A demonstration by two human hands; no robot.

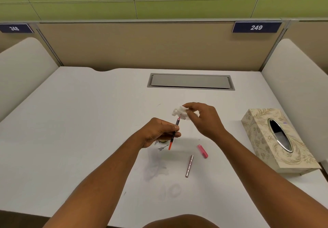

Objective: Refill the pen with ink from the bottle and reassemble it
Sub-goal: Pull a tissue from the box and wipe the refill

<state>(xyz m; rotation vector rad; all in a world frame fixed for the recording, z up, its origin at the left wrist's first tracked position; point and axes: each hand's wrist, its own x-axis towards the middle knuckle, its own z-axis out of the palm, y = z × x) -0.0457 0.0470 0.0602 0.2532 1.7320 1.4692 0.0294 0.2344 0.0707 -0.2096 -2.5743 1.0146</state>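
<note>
My left hand (158, 133) grips the pen's inner section (173, 136), a thin dark tube with an orange-red lower end, tilted with its nib end pointing up and away. My right hand (204, 119) pinches a crumpled white tissue (179, 112) against that nib end. The tissue shows a small red stain. Mostly hidden under my left hand, the ink bottle (162, 141) stands on the white desk (88, 121). A silver pen barrel (189, 166) lies on the desk nearer to me. A pink cap (202, 151) rests just to its right.
A patterned tissue box (276, 141) stands at the desk's right edge. A grey cable hatch (190, 81) is set into the desk farther back. White side dividers and a beige back panel enclose the desk. Faint ink smudges mark the surface near the barrel.
</note>
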